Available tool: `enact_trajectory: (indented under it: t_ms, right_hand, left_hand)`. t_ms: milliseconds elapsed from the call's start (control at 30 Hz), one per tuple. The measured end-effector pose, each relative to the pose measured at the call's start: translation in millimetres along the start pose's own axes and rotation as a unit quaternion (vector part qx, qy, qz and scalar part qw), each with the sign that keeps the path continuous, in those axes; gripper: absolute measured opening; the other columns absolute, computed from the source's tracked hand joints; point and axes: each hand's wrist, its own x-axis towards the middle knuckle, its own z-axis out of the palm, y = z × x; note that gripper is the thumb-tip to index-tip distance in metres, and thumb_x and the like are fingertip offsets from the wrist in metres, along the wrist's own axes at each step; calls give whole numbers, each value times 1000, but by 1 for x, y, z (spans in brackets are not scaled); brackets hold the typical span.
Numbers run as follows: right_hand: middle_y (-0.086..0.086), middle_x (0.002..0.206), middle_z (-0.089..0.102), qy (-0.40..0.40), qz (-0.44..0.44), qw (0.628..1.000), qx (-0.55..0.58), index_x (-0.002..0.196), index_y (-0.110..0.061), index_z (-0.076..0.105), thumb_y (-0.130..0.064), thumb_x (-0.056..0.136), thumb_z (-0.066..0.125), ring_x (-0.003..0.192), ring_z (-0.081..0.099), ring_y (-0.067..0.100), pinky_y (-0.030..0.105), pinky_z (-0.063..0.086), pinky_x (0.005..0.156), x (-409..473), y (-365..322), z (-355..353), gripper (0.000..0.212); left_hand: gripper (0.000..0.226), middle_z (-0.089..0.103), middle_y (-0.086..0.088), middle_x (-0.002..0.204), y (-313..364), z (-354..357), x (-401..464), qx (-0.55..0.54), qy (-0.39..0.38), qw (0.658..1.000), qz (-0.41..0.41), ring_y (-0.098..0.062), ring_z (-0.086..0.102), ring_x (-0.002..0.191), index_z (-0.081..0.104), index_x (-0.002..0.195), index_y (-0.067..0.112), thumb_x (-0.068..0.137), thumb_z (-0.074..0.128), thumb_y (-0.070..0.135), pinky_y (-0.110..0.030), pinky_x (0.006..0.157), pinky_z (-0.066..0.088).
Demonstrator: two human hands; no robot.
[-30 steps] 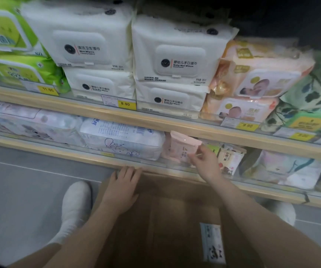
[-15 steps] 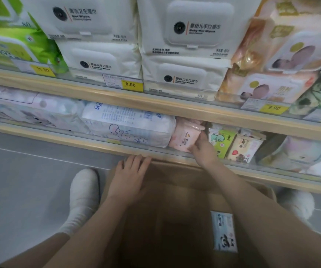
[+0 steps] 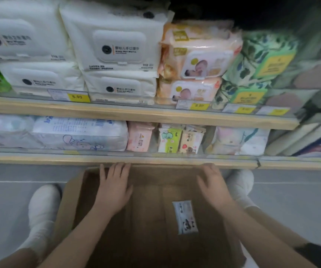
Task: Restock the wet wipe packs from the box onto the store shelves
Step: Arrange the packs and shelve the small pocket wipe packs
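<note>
One pack (image 3: 185,217) lies flat, low centre of frame, on the bottom of the box (image 3: 72,198). My left hand (image 3: 113,190) and right hand (image 3: 213,187) hover above it, fingers spread, holding nothing. A blind reach could miss it. Beyond, the pink pack (image 3: 138,136) on the lower shelf (image 3: 40,158) stands narrow; a bump could tip it.

Dim, soft, blurred warped edges

Yellow price tag (image 3: 78,97) on the upper shelf rail (image 3: 117,113) reads 8.90.
</note>
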Motion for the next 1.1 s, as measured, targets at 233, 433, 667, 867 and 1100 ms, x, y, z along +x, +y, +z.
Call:
enact_trajectory:
  t_ms: [233,433,667,867,1100]
  right_hand:
    - [4,127,48,11,141,986,83,135,-15,42,-18,97,44,121,44,20,32,34,105,-53,46,20,38]
    - [-3,135,44,41,179,970,156,143,-24,34,-29,101,32,123,39,8,28,31,108,-59,45,38,42]
    - [-6,137,40,33,199,960,194,141,-30,33,-30,101,33,127,36,6,23,28,108,-60,44,42,41]
    - [-10,138,39,28,208,957,201,141,-35,31,-35,100,32,127,35,3,18,28,105,-60,47,50,40]
    - [-9,136,40,33,205,958,200,140,-33,32,-34,100,31,124,35,1,13,25,101,-60,46,51,40]
  left_hand:
    - [56,47,-3,135,83,14,-10,-116,-65,987,87,-22,45,125,50,129,19,77,68,29,-46,107,34]
    - [53,41,-2,140,122,66,-19,-262,-212,941,-21,-19,46,125,39,137,22,88,58,29,-30,100,40]
    - [55,60,-16,120,167,137,-17,-356,-318,868,-138,-31,61,104,46,127,9,80,70,25,-37,87,50]
    - [74,56,-18,122,191,161,-1,-332,-287,871,-222,-37,59,104,31,131,10,72,76,22,-42,84,51]
    - [53,58,-21,116,189,160,1,-341,-295,862,-231,-35,60,100,52,115,2,69,78,8,-34,80,47]
